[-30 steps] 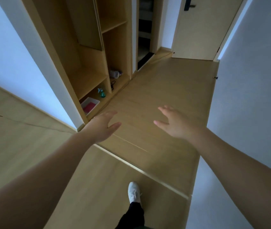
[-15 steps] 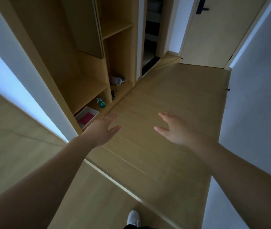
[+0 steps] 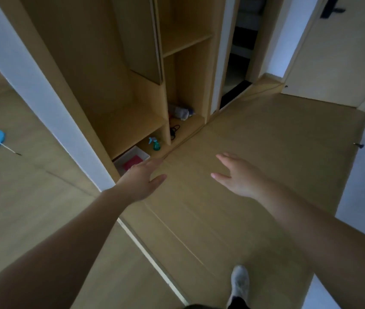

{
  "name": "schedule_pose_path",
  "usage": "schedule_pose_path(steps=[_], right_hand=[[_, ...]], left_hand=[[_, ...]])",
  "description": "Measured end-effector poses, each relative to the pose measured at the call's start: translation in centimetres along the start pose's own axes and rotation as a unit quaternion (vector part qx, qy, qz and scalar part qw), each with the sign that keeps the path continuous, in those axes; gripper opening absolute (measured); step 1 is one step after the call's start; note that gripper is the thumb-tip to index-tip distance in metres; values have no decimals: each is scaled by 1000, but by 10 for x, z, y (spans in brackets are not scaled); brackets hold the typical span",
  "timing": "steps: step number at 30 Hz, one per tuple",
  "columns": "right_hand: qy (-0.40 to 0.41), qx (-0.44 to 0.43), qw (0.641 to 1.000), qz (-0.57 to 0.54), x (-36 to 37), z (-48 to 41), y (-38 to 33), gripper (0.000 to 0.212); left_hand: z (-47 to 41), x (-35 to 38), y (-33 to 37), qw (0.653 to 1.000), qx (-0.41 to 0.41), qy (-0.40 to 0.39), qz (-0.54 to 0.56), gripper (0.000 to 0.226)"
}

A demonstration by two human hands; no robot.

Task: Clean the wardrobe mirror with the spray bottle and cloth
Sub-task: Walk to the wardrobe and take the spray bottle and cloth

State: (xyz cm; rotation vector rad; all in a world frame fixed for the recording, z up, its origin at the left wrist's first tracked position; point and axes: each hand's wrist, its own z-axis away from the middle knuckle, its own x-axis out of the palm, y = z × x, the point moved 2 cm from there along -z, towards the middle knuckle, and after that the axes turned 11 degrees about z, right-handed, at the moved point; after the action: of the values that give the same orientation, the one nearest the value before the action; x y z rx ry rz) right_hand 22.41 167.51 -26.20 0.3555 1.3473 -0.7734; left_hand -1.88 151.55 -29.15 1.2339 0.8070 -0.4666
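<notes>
so both hands are out in front holding nothing: left hand [image 3: 142, 178] and right hand [image 3: 237, 175] are flat, palms down, fingers straight and a bit spread, up in the air over the wood-look floor [image 3: 266, 134]. The spray bottle [image 3: 156, 144] sits in the bottom compartment of the open wardrobe [image 3: 119, 121], standing upright so its long axis runs straight up and down, and the pale blue trigger head looks like it points left, toward the tray. Body is teal plastic, small and rounded, and any label is way too tiny to read. Just left of it in the same compartment there's a shallow white rectangular tray [image 3: 143, 153] with a pinkish-red cloth [image 3: 132, 162] lying flat inside, roughly square; the left hand covers the tray's near corner from this angle. The next compartment to the right has a black cord [image 3: 174, 130] in a loose tangle and a greyish crumpled bundle [image 3: 180, 112] behind it, can't tell what that is. Wardrobe is smooth light wood, plain square shelves. A pale sneaker [image 3: 240, 282] shows at the bottom edge, and a light door [image 3: 333, 59] with a dark handle is far right
</notes>
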Motion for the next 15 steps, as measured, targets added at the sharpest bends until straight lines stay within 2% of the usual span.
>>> schedule_pose_path(steps=[4,10,15], right_hand=[[-3,-51,999,-3,-25,-50,38,72],[-24,-108,994,14,-58,-116,86,73],[-40,-147,988,19,-69,-160,98,72]], left_hand=[[-37,10,17,998,-33,48,3,59],[-77,27,37,986,-96,135,-3,80],[-93,35,43,979,-132,155,-8,80]])
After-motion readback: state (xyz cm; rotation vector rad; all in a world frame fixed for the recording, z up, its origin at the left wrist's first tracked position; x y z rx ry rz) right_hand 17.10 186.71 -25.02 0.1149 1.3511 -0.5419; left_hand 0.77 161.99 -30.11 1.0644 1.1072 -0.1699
